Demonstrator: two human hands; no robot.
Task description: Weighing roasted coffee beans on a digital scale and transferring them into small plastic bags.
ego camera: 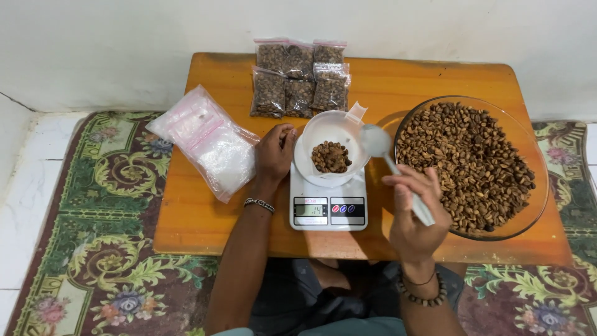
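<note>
Spoon (398, 174): white plastic, held in the right hand (415, 214), whose grip is pinched on the handle. The bowl of the spoon points far and left, empty as far as can be seen, hovering just right of the white cup's rim.

White cup (331, 134): wide-mouthed, with a small spout at its far right edge, standing on the scale (328, 205). A small heap of brown coffee beans (331, 157) lies at its bottom. The left hand (275, 152) rests against the cup's left wall, fingers curled on it; a bracelet sits at that wrist.

Scale: white digital kitchen type, display and buttons on its near face, set at the middle of the tabletop (205, 211) close to the near edge.

Glass bowl (535, 186): large, round, filled with beans, right of the scale; its rim comes close to the right and near edges of the tabletop.

Filled bags (300, 78): several clear zip bags of beans, in two rows at the far edge, just beyond the cup.

Empty bags (208, 143): a stack of clear zip bags, left of the left hand, reaching over the far left corner.

Open room: bare wood near left of the scale and at the far right.

Rug (106, 249): patterned, green and maroon, under the low table.
</note>
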